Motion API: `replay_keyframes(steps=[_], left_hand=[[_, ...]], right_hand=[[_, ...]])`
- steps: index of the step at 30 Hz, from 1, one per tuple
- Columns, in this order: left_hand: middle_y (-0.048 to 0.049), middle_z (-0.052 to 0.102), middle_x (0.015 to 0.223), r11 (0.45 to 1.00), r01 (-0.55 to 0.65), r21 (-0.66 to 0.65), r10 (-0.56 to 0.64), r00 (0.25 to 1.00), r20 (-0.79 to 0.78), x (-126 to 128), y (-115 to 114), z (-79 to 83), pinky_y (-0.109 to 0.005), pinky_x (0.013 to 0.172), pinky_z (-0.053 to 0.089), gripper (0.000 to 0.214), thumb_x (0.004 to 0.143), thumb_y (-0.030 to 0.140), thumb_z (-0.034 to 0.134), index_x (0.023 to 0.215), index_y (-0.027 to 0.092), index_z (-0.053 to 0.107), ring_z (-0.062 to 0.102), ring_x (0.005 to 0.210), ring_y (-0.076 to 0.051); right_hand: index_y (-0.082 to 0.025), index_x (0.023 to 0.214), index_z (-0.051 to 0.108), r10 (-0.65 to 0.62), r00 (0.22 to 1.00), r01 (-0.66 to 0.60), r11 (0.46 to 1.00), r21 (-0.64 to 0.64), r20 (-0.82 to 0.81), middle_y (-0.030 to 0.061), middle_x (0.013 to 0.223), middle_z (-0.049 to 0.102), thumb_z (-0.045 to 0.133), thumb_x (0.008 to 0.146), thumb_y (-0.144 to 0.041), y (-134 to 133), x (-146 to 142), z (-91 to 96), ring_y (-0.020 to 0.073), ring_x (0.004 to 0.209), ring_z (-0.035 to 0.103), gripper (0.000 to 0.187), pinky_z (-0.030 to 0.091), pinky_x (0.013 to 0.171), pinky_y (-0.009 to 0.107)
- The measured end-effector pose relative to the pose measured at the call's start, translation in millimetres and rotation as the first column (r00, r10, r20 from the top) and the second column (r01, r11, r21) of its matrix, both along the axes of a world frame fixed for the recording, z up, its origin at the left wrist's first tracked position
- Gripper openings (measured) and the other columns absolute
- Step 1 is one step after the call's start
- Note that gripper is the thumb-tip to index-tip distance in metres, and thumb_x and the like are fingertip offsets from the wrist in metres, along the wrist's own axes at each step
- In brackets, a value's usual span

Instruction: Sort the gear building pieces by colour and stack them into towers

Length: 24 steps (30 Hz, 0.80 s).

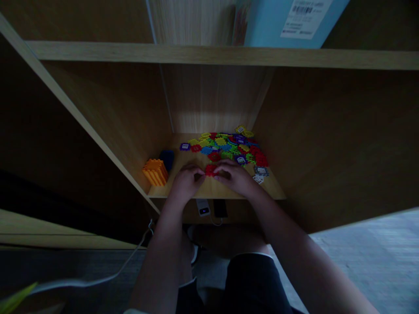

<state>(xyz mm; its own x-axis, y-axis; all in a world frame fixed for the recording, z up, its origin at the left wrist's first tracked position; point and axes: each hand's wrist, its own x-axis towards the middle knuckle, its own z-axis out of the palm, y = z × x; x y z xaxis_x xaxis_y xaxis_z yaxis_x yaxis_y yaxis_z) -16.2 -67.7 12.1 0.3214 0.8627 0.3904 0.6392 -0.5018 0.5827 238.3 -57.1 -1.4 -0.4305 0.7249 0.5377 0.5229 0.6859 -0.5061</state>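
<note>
Between my two hands, just above the shelf's front part, is a red notched plastic building piece (210,170). My left hand (189,179) pinches its left edge with thumb and finger. On the right side, the fingers of my right hand (234,175) close on the same piece. Behind my hands spreads a pile of flat interlocking pieces (225,147) in yellow, green, blue, red and purple. An orange stack of notched pieces (155,172) stands at the shelf's left, with a dark blue piece or stack (166,159) behind it.
The wooden shelf (225,190) has side walls close on both sides and a board (209,54) overhead. On that upper board stands a light blue box (294,26). Below the shelf lie a white device with a lit screen (203,208) and a black device (220,208) with a cable.
</note>
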Motion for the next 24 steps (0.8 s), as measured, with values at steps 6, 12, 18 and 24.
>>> replay_keyframes(steps=[6, 12, 18, 24], left_hand=[[-0.0051, 0.082, 0.106, 1.0, -0.009, 0.006, 0.009, 1.0, -0.003, -0.3, 0.4, -1.3, -0.041, 0.1, 0.059, 0.011, 0.098, 0.015, 0.076, 0.097, 0.024, 0.082, 0.076, 0.105, -0.025], [-0.0051, 0.083, 0.104, 1.0, 0.006, 0.007, -0.006, 1.0, 0.01, -0.4, -0.1, -0.6, -0.041, 0.1, 0.059, 0.011, 0.098, 0.015, 0.075, 0.097, 0.023, 0.082, 0.076, 0.104, -0.025], [-0.0041, 0.082, 0.103, 1.0, 0.002, 0.028, -0.002, 1.0, 0.013, -0.5, -0.7, -1.1, -0.04, 0.1, 0.059, 0.012, 0.096, 0.014, 0.076, 0.095, 0.024, 0.082, 0.076, 0.103, -0.025], [-0.0027, 0.082, 0.097, 0.993, 0.107, 0.039, -0.108, 0.994, 0.033, -0.9, -2.8, -2.0, -0.034, 0.087, 0.056, 0.011, 0.098, 0.018, 0.076, 0.095, 0.025, 0.084, 0.076, 0.093, -0.021]], right_hand=[[-0.029, 0.109, 0.079, -0.001, 1.0, 0.001, 1.0, 0.007, 0.006, 0.0073, 0.126, 0.073, 0.079, 0.1, -0.023, -0.1, -0.7, -0.5, 0.0257, 0.12, 0.073, 0.011, 0.059, 0.106, 0.046], [-0.028, 0.108, 0.079, 0.001, 1.0, -0.001, 1.0, 0.003, 0.015, 0.0076, 0.125, 0.074, 0.078, 0.101, -0.022, 0.0, -0.5, 1.0, 0.0254, 0.119, 0.074, 0.009, 0.059, 0.105, 0.045], [-0.028, 0.108, 0.077, 0.008, 1.0, -0.008, 1.0, -0.004, -0.001, 0.0071, 0.125, 0.074, 0.076, 0.102, -0.024, -2.6, -1.4, 3.8, 0.0247, 0.118, 0.073, 0.007, 0.059, 0.105, 0.044], [-0.029, 0.115, 0.073, -0.032, 0.999, 0.032, 0.999, 0.001, 0.015, 0.0066, 0.122, 0.076, 0.07, 0.103, -0.024, -6.0, -2.9, 8.0, 0.0264, 0.117, 0.072, 0.014, 0.057, 0.105, 0.046]])
